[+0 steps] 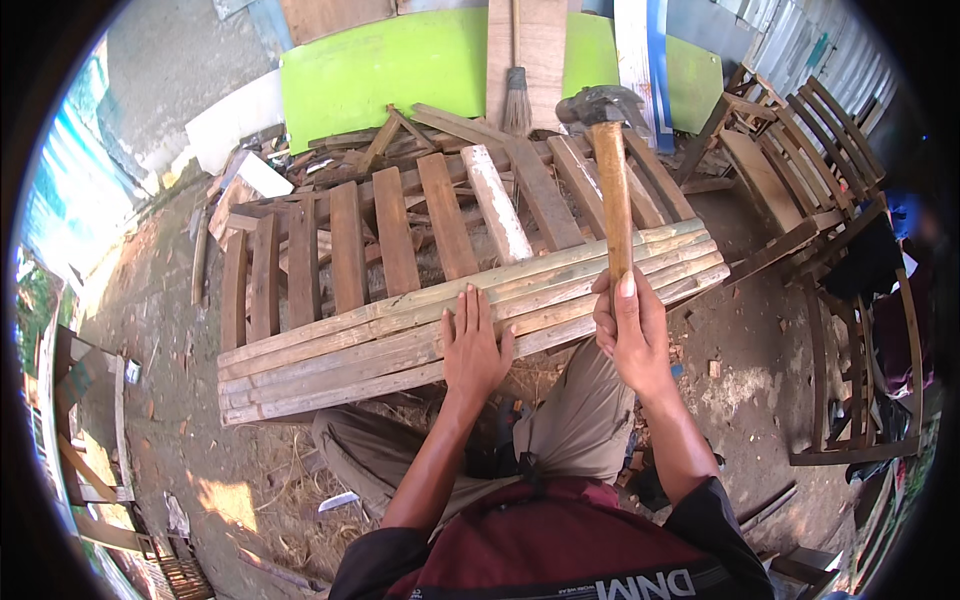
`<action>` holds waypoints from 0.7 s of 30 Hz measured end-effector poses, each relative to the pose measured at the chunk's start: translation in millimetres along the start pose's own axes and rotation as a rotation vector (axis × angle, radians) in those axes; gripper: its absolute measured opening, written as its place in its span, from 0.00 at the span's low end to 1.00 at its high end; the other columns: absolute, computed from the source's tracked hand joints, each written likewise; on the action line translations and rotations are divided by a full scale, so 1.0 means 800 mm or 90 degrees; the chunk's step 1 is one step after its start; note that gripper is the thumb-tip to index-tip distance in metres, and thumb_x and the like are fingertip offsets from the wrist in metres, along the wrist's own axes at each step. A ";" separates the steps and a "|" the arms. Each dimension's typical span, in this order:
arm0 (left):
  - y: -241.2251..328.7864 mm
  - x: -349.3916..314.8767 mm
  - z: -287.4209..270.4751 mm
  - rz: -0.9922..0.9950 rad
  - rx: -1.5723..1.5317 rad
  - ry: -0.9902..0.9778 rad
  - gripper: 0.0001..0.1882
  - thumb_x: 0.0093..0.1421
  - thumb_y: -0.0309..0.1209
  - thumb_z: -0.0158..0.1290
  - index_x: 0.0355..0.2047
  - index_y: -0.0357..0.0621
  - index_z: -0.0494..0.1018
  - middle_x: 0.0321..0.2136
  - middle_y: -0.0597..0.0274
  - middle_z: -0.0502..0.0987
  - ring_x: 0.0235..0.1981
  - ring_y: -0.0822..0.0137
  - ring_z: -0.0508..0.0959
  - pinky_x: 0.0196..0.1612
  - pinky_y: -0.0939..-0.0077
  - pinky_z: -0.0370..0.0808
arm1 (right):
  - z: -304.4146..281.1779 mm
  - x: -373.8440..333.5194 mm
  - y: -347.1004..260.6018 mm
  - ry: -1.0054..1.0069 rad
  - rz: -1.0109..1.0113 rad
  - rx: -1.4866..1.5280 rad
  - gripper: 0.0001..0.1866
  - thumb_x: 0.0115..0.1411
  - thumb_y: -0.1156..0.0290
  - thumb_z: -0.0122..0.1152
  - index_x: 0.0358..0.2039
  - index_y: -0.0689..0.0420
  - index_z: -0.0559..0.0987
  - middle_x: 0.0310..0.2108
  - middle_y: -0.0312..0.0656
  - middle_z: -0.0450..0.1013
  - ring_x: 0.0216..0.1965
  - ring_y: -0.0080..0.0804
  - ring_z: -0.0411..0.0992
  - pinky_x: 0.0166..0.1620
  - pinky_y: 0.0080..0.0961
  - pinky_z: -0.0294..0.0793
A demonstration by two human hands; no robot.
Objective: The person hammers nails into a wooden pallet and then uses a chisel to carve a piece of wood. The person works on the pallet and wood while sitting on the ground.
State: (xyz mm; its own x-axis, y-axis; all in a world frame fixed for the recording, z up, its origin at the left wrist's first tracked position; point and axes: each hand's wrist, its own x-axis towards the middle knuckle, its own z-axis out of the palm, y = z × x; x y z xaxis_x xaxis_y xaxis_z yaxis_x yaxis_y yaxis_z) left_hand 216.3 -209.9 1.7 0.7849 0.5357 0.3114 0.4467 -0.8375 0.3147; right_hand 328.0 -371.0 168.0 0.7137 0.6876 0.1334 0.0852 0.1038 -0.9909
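My right hand (632, 322) grips a hammer by the lower end of its wooden handle (614, 190). The dark metal hammer head (602, 104) points up, above the far slats. My left hand (472, 345) lies flat with its fingers stretched out on a row of pale bamboo strips (330, 358). These strips lie side by side across the near part of a slatted wooden frame, just beyond my knees. Brown wooden slats (348, 245) run away from the strips, and one slat (497, 205) among them has worn white paint.
A broom (517, 100) leans against a board at the back, beside a bright green panel (385, 75). Scrap wood is piled behind the frame. Wooden chair-like frames (800, 165) stand at the right, with dark cloth on one. A knife-like blade (338, 501) lies on the dirt floor near my left leg.
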 end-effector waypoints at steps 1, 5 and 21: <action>0.003 0.000 -0.002 0.004 -0.005 0.003 0.38 0.68 0.48 0.46 0.67 0.28 0.58 0.69 0.40 0.59 0.71 0.46 0.58 0.71 0.45 0.51 | 0.000 0.001 0.007 0.004 -0.040 -0.004 0.23 0.76 0.52 0.40 0.41 0.62 0.71 0.21 0.27 0.59 0.20 0.12 0.55 0.21 0.17 0.57; 0.006 0.004 0.001 0.006 -0.011 0.005 0.37 0.68 0.47 0.47 0.66 0.27 0.59 0.68 0.40 0.59 0.70 0.45 0.59 0.71 0.46 0.52 | -0.006 -0.015 0.100 0.003 0.098 -0.077 0.24 0.75 0.49 0.44 0.37 0.60 0.71 0.19 0.28 0.60 0.17 0.14 0.58 0.19 0.18 0.58; 0.001 0.001 0.002 0.000 -0.016 -0.009 0.39 0.69 0.49 0.45 0.67 0.28 0.57 0.69 0.39 0.57 0.71 0.45 0.57 0.71 0.43 0.50 | 0.011 -0.015 0.090 0.036 -0.073 -0.044 0.24 0.75 0.49 0.43 0.36 0.60 0.70 0.20 0.27 0.61 0.19 0.14 0.59 0.22 0.17 0.60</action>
State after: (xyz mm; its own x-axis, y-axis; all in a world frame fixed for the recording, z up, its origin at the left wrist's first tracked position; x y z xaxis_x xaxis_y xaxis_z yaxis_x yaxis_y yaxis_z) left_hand 218.3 -210.7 0.7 0.7910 0.5335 0.2994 0.4354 -0.8347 0.3373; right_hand 319.6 -365.2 94.9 0.7350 0.6318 0.2462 0.2139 0.1286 -0.9684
